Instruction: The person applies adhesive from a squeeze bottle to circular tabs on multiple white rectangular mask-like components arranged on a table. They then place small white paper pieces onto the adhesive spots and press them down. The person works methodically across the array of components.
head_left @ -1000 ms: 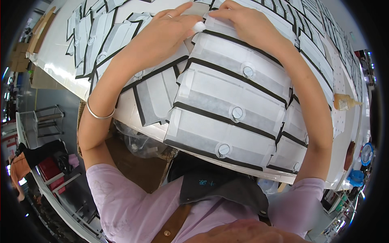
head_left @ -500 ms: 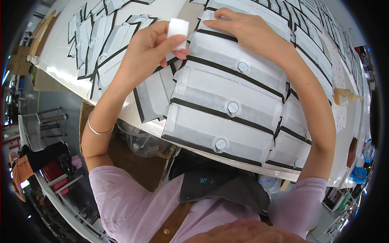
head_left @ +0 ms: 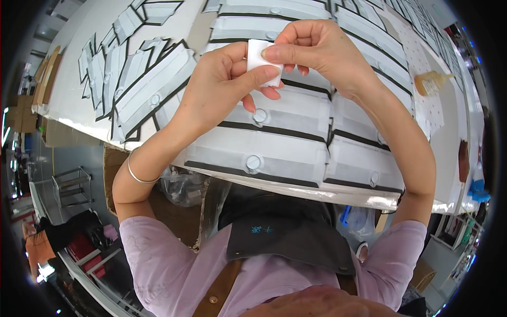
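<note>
Over the table, my left hand [head_left: 222,84] grips a small white rectangular pad [head_left: 257,53] with its thumb on the front. My right hand [head_left: 325,58] is closed too, its thumb and forefinger pinching the pad's right edge. Whether the pad is one piece or thin layers, I cannot tell. Beneath both hands lie rows of flat pale-grey panels [head_left: 290,156] edged with black strips. Each near panel bears a round clear-looking disc [head_left: 253,162] close to its lower black edge.
Loose panels [head_left: 150,98] overlap in a pile at the left of the white table [head_left: 68,100]. A bottle of amber liquid [head_left: 430,83] lies on the right side. Below the table's front edge are a cardboard box [head_left: 174,214] and clear plastic bags [head_left: 182,187].
My right hand has left the panels and come to the white pad, gripping its edge. My left hand has moved a little right and down with the pad. The view has shifted.
</note>
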The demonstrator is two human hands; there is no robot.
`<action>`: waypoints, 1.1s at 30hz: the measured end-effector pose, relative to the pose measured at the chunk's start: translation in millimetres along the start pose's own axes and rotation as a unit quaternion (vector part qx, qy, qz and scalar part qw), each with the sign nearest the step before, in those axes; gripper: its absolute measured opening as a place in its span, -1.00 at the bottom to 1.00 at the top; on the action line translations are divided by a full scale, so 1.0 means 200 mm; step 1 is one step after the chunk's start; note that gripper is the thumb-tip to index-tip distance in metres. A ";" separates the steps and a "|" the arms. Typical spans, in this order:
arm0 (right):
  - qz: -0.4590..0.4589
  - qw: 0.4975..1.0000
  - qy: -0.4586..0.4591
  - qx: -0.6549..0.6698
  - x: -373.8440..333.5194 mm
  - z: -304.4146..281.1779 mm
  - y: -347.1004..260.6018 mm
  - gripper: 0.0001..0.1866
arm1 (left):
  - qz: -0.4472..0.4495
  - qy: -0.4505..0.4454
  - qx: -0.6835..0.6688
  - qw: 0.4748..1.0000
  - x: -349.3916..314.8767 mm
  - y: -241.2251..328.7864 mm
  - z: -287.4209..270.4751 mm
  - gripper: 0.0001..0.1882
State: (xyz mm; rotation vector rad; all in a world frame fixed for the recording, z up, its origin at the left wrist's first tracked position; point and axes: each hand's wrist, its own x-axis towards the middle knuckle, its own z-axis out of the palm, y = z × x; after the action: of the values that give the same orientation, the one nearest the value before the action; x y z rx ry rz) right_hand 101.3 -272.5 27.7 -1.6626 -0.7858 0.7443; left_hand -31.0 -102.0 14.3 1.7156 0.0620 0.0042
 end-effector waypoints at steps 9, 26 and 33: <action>-0.035 0.996 0.083 -0.009 -0.55 -0.26 0.10 -0.83 | -0.012 -0.102 -0.041 0.994 0.04 0.06 0.41 -0.68; 0.101 0.991 0.086 -0.021 -1.53 -0.72 0.41 -0.86 | 0.375 -0.248 0.289 0.845 -0.07 0.01 1.09 -0.80; 0.049 0.988 0.139 -0.043 -1.53 -0.71 0.52 -0.85 | 0.418 -0.280 0.321 0.802 -0.07 -0.03 1.22 -0.82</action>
State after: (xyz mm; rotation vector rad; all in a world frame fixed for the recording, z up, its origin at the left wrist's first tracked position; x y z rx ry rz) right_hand 49.5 -617.5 -20.2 -1.8454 -0.5482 0.5340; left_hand -35.8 -343.0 -25.9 2.2125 -1.2740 0.1440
